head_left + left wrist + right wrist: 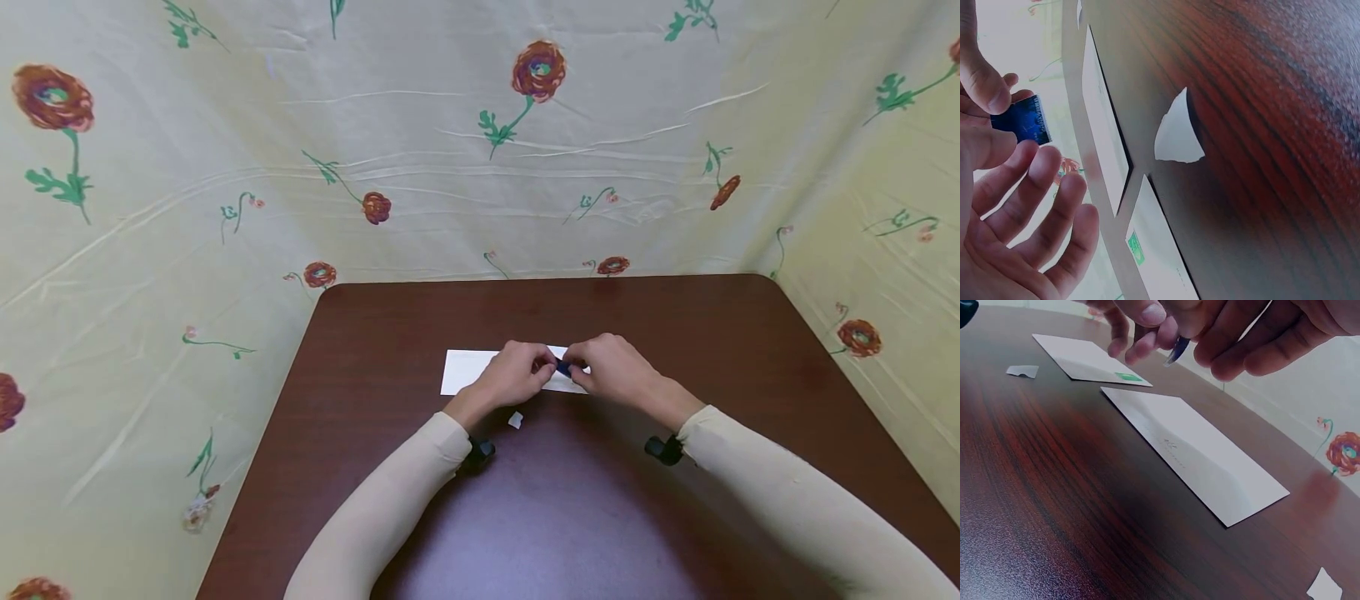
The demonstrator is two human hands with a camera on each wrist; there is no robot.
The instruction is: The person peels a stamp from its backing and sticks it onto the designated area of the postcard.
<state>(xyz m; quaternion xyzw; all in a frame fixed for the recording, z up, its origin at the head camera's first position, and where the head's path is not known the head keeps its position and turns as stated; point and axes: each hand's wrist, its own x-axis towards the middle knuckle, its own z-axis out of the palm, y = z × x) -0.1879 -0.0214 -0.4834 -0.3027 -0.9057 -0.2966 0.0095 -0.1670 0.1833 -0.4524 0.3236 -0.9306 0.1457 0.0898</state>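
Observation:
Both hands meet above two white envelopes, holding a small dark blue stamp [1022,122] with light lettering and a jagged edge. My left hand [516,372] pinches its near side between thumb and index finger, the other fingers loosely bent. From the other side, my right hand [611,367] pinches it with thumb and fingertips. The left envelope [1085,359] has a green mark in one corner. Beside it lies the right envelope [1191,450], with small faint print on it, partly hidden by the hands in the head view.
A torn white paper scrap [515,420] lies in front of the envelopes. Another white scrap [1325,586] lies near the right envelope. The dark brown wooden table [570,517] backs onto a flower-patterned cloth [420,108].

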